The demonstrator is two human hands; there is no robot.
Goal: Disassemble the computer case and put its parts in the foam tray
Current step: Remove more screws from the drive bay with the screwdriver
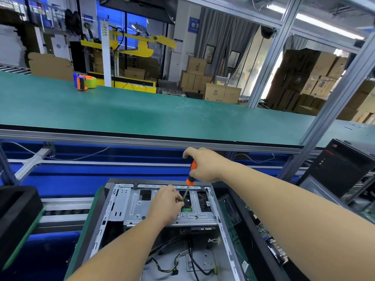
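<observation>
I was unscrewing the silver metal drive cage [162,201] in the open grey computer case [113,224] before me. My right hand [205,165] gripped the orange-handled screwdriver [190,177]; my left hand [165,203] pinched its shaft. Next, I judged, turning it steadily.

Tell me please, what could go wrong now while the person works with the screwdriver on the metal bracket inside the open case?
The screwdriver stands tilted, so its tip may slip off the screw and hit the fingers of the left hand guiding the shaft. A freed screw could fall through the openings of the metal bracket among the cables below. The right hand grips the handle high, so control is perhaps weaker.
</observation>
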